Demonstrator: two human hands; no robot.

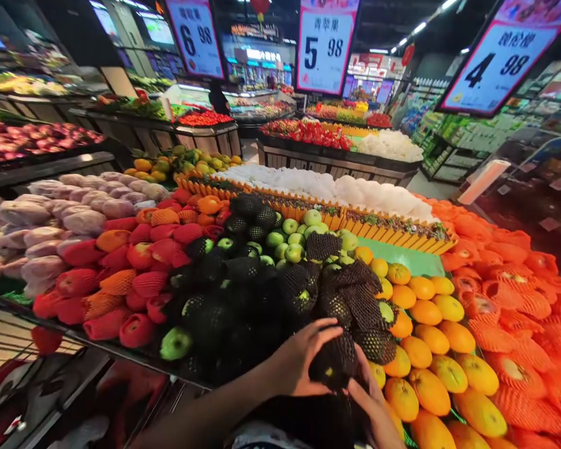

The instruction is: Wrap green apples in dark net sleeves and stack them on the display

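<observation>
My left hand (299,358) and my right hand (371,405) both grip one green apple wrapped in a black foam net (334,362), held low at the front of a fruit stand. The left hand's fingers curl over its left side and the right hand holds it from below. Right behind it lies a heap of green apples in black nets (262,293), with bare green apples (290,240) further back. Oranges (425,362) lie just to the right of my hands.
Red apples in red and orange nets (135,268) lie to the left, pink-netted fruit (51,224) beyond them, orange-netted fruit (518,299) on the right. White nets (336,187) pile at the back. Price signs (325,47) hang overhead. More produce stands (331,156) fill the aisle.
</observation>
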